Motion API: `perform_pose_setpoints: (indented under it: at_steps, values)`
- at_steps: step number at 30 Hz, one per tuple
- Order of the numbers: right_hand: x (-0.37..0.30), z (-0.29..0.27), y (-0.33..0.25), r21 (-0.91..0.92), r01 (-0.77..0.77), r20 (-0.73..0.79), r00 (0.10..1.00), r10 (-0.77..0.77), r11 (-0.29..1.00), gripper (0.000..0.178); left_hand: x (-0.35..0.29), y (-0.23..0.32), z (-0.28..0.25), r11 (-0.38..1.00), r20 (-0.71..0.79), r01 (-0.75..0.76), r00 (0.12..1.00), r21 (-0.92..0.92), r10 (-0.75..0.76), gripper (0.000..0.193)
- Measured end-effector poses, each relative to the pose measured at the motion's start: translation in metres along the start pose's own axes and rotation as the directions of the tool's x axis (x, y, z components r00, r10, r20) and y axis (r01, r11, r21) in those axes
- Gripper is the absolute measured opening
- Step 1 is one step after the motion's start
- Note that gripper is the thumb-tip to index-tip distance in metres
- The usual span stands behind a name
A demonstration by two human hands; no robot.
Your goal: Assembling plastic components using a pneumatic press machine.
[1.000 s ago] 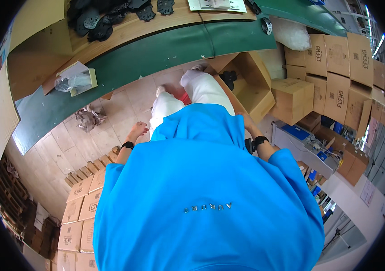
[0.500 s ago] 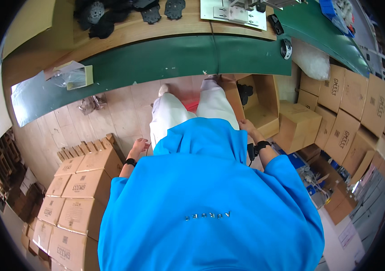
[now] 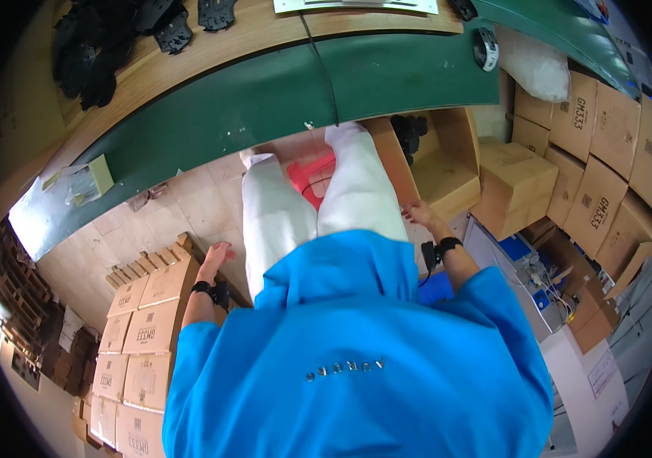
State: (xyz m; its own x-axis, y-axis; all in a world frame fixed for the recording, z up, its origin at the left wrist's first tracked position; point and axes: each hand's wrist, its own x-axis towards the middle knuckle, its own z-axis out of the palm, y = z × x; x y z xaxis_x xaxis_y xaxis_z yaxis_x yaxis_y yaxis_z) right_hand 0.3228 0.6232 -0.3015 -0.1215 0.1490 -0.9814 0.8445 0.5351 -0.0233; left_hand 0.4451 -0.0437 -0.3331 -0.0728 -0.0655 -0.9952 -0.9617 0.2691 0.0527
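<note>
My left hand (image 3: 219, 256) hangs in the air to the left of my white-trousered leg, nearest the stacked cartons (image 3: 155, 324). Its fingers are loosely stretched and hold nothing. Beside my right thigh, my right hand (image 3: 420, 214) has its fingers apart, with nothing seen in them. It is close to the near corner of an open cardboard box (image 3: 448, 200); whether it touches the box I cannot tell. Black parts (image 3: 410, 136) lie in that box. Both wrists wear black bands.
A green-topped bench (image 3: 242, 103) crosses in front of me, with a wooden board (image 3: 245, 46) bearing black plastic parts (image 3: 169, 30). A red plastic thing (image 3: 312, 174) sits between my legs. Closed cartons (image 3: 517, 179) stand to the right, a clear plastic bag (image 3: 533, 65) behind them.
The view has shifted and turned slightly. My left hand has lifted a little outward with its fingers spreading. My right hand's fingers have loosened beside the box. More of the red thing shows.
</note>
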Motion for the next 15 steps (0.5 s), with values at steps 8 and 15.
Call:
perform_pose_setpoints:
  at_steps: [8,15]
  values:
    - [0.072,0.057,0.07,-0.175,0.017,0.029,1.0,-0.012,0.984,0.035,0.125,-0.006,0.048,0.973,0.279,-0.186,0.95,0.137,0.142,0.049]
    - [0.057,0.078,0.08,-0.309,-0.115,0.03,0.991,0.131,0.944,0.034,0.142,-0.127,0.142,0.915,0.37,0.243,0.922,-0.321,-0.115,0.065]
